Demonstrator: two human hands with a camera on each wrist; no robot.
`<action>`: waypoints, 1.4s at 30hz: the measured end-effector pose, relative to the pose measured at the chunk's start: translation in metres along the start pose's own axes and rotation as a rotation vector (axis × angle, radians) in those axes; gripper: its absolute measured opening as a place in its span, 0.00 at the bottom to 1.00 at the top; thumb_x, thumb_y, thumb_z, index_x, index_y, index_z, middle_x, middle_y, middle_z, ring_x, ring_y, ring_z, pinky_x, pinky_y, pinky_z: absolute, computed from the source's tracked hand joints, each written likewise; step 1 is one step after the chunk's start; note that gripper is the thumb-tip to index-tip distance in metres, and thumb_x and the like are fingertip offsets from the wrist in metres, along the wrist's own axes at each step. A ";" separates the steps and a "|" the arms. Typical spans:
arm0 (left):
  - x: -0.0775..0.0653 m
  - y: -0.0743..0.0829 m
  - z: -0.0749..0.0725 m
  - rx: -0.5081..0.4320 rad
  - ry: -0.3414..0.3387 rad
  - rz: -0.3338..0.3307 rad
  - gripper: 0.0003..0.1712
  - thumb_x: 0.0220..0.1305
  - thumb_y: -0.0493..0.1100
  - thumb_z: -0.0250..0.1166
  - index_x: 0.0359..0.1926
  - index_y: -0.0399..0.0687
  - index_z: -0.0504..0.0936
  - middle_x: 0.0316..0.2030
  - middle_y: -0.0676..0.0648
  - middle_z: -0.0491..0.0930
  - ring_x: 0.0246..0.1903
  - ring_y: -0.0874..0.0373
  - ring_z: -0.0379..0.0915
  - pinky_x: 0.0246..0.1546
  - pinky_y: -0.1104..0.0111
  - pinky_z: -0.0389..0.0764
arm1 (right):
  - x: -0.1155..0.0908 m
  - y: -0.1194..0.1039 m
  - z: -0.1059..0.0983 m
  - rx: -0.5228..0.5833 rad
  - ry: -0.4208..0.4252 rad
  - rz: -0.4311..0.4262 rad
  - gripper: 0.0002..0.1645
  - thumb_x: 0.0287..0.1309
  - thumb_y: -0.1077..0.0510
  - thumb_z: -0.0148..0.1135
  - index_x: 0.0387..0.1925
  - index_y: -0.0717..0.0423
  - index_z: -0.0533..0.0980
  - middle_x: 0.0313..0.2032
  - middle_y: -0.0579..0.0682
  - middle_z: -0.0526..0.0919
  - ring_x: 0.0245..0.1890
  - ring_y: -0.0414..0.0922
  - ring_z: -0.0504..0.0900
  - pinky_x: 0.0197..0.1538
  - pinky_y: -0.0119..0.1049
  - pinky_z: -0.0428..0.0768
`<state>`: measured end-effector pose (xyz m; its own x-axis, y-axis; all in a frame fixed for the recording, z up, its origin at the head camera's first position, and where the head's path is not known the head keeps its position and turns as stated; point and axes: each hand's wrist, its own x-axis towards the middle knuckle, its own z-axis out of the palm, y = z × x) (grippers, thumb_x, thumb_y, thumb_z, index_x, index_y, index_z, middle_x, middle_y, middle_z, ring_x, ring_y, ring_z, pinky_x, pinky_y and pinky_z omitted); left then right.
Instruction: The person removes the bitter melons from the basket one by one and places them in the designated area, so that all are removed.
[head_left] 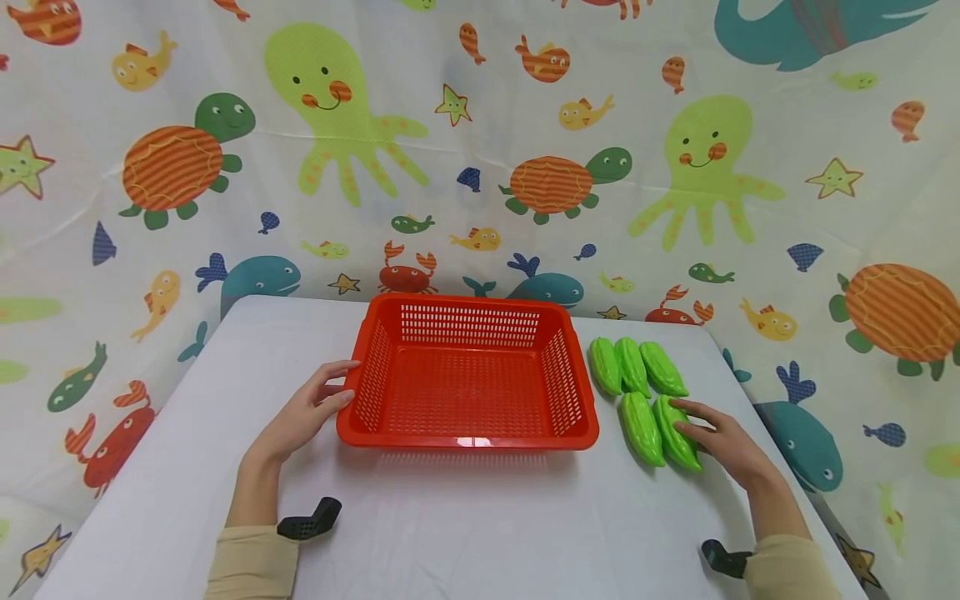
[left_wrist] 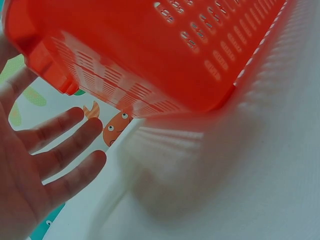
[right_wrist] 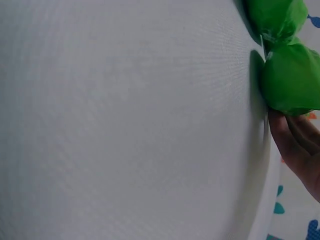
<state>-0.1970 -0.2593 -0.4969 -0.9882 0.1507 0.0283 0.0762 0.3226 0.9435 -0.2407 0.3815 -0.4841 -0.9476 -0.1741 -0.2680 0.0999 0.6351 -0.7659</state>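
Note:
A red plastic basket with slotted sides stands on the white table. At its left rim is my left hand, fingertips right at the edge. In the left wrist view the fingers of that hand spread loosely beside the basket wall. Several shiny green bitter melons lie to the right of the basket, in a back and a front row. My right hand touches the front right bitter melon from its right side. In the right wrist view, fingers rest against a bitter melon.
The white table reaches toward me in front of the basket. Behind it hangs a cloth printed with sea animals. A black wrist device sits at the left sleeve and another black device at the right sleeve.

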 end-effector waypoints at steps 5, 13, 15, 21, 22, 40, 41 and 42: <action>0.000 -0.001 0.000 -0.003 0.002 0.004 0.34 0.69 0.54 0.60 0.72 0.59 0.60 0.69 0.40 0.59 0.62 0.40 0.64 0.53 0.46 0.76 | 0.003 0.003 0.001 0.040 0.003 0.026 0.42 0.66 0.38 0.55 0.73 0.53 0.58 0.74 0.66 0.46 0.71 0.69 0.46 0.65 0.64 0.61; -0.001 -0.002 0.001 0.002 0.006 0.004 0.34 0.69 0.55 0.60 0.72 0.59 0.60 0.69 0.40 0.58 0.62 0.40 0.64 0.54 0.45 0.76 | 0.007 0.004 0.004 0.081 0.017 0.060 0.44 0.65 0.36 0.55 0.73 0.53 0.58 0.75 0.64 0.42 0.72 0.67 0.45 0.67 0.64 0.57; -0.001 -0.002 0.002 0.003 0.006 0.001 0.34 0.69 0.55 0.60 0.72 0.59 0.60 0.69 0.40 0.58 0.62 0.40 0.64 0.54 0.45 0.75 | 0.006 0.003 0.004 0.095 0.014 0.066 0.44 0.66 0.36 0.55 0.74 0.53 0.57 0.75 0.64 0.42 0.72 0.67 0.44 0.67 0.64 0.56; -0.001 -0.002 0.003 0.003 0.006 -0.005 0.35 0.69 0.55 0.60 0.72 0.59 0.59 0.70 0.40 0.57 0.62 0.39 0.63 0.53 0.45 0.76 | 0.005 0.002 0.006 0.164 0.016 0.068 0.44 0.67 0.38 0.55 0.74 0.54 0.55 0.75 0.64 0.44 0.72 0.65 0.46 0.68 0.63 0.55; -0.001 -0.001 0.003 0.003 0.006 -0.006 0.35 0.69 0.55 0.60 0.72 0.59 0.59 0.70 0.40 0.57 0.62 0.39 0.63 0.53 0.45 0.76 | 0.004 0.002 0.006 0.173 0.016 0.067 0.44 0.67 0.38 0.55 0.74 0.55 0.55 0.75 0.64 0.44 0.72 0.64 0.47 0.68 0.63 0.55; -0.001 0.000 0.002 -0.004 0.003 -0.005 0.35 0.69 0.55 0.59 0.72 0.59 0.59 0.70 0.39 0.56 0.62 0.38 0.63 0.53 0.45 0.76 | 0.006 0.004 0.007 0.162 0.035 0.062 0.43 0.67 0.37 0.54 0.74 0.53 0.56 0.74 0.63 0.47 0.71 0.61 0.52 0.66 0.55 0.64; -0.001 0.000 0.002 -0.003 0.003 -0.005 0.35 0.69 0.55 0.59 0.72 0.59 0.59 0.70 0.39 0.56 0.63 0.38 0.63 0.54 0.45 0.76 | 0.006 0.004 0.007 0.160 0.036 0.063 0.43 0.67 0.37 0.54 0.74 0.53 0.56 0.74 0.62 0.47 0.71 0.61 0.52 0.66 0.55 0.64; -0.001 0.000 0.002 -0.004 0.002 -0.006 0.35 0.69 0.55 0.59 0.72 0.59 0.59 0.70 0.39 0.56 0.63 0.38 0.62 0.54 0.45 0.75 | 0.007 0.004 0.007 0.159 0.035 0.063 0.43 0.67 0.37 0.54 0.74 0.53 0.56 0.74 0.62 0.47 0.71 0.61 0.52 0.66 0.55 0.65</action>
<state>-0.1953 -0.2571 -0.4973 -0.9888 0.1471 0.0237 0.0702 0.3199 0.9449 -0.2444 0.3779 -0.4934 -0.9476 -0.1092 -0.3003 0.2040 0.5168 -0.8315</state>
